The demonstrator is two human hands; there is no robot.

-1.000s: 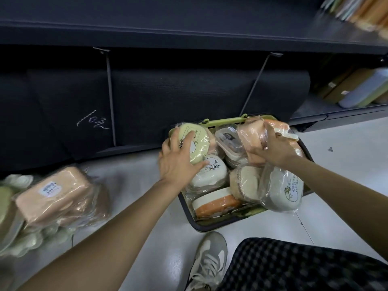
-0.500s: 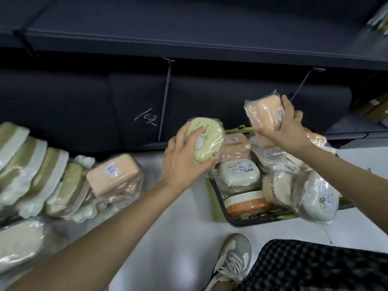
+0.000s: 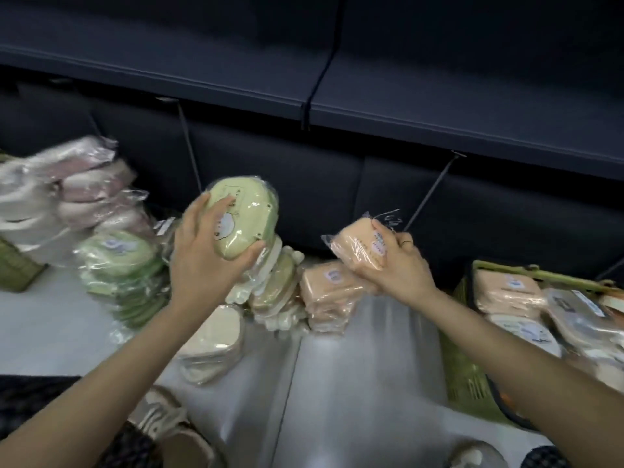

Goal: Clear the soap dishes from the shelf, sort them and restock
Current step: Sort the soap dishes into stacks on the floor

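Note:
My left hand [image 3: 206,261] grips a pale green wrapped soap dish [image 3: 248,214], held above a row of cream and green dishes [image 3: 275,292] on the floor. My right hand [image 3: 393,265] holds a peach wrapped soap dish [image 3: 359,246] just over a small stack of peach dishes [image 3: 324,295]. At the right, the green basket [image 3: 472,359] contains several more wrapped dishes. The dark shelf [image 3: 439,106] runs across the top with nothing on it.
Sorted piles lie on the white floor at the left: pink and white dishes [image 3: 84,187], light green ones [image 3: 118,261], cream ones [image 3: 216,346]. A woven green basket [image 3: 17,268] sits at the far left. My shoe [image 3: 169,423] and checked trousers are at the bottom.
Both hands have carried their dishes left, away from the basket and over the sorted piles. The view has swung left, so the basket now sits at the right edge.

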